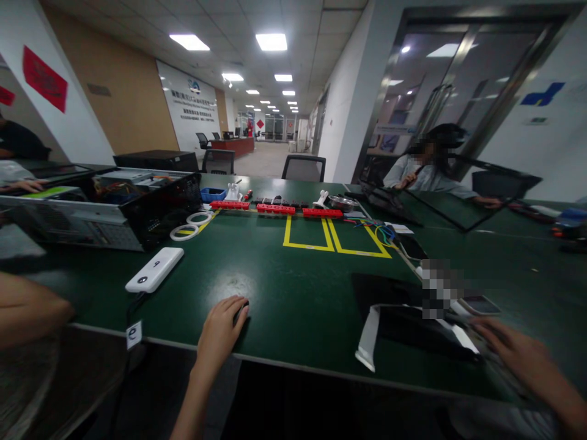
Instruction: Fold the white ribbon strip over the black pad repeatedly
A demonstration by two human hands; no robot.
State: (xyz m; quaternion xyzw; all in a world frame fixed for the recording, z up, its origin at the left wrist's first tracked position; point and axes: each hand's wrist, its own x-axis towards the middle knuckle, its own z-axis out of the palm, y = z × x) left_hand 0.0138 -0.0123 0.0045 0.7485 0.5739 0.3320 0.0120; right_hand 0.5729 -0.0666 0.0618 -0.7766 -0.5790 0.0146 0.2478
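My left hand (223, 325) rests near the front edge of the green table (257, 269), its fingers curled round a small black object (240, 310) that mostly hides under them. At the right, my right hand (516, 345) is blurred by motion beside a black sheet-like item (413, 330) with a white strap (369, 342); what its fingers hold, if anything, cannot be made out. A white power bank (156, 269) with a black cable lies left of my left hand. Yellow tape rectangles (332, 235) mark the table beyond.
An open computer case (110, 214) stands at the left, with white rings (184, 231) beside it. Red trays (276, 209) line the back. Coloured wires (385, 232) and a phone (413, 247) lie at the right. A person (431, 165) across the table handles a black frame (458, 226).
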